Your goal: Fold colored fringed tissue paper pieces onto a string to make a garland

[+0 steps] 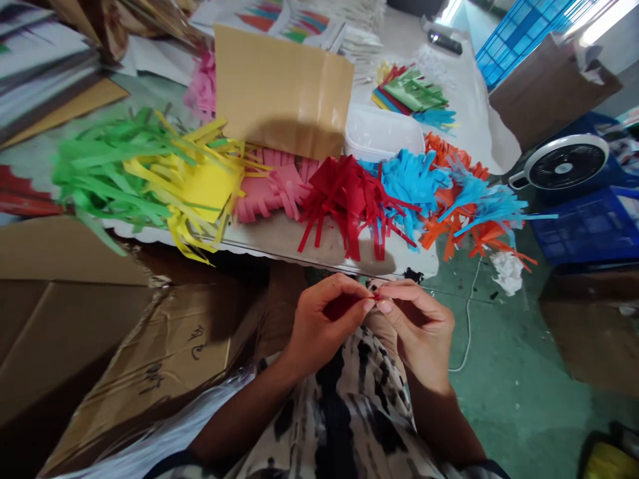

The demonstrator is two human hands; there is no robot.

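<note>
My left hand (324,322) and my right hand (417,326) meet over my lap, just below the table's front edge. Both are closed in a pinch on a small piece of red paper (376,297) held between the fingertips; more red shows inside the left palm. Right above them a pile of red fringed paper (349,199) lies on the white table (279,241).
Piles of fringed paper line the table: green (104,169), yellow (200,183), pink (272,189), blue (414,179), orange (449,223). A brown cardboard sheet (282,90) and clear plastic tub (382,130) stand behind. Cardboard boxes (100,332) sit left; a fan (564,163) and blue crates (586,229) right.
</note>
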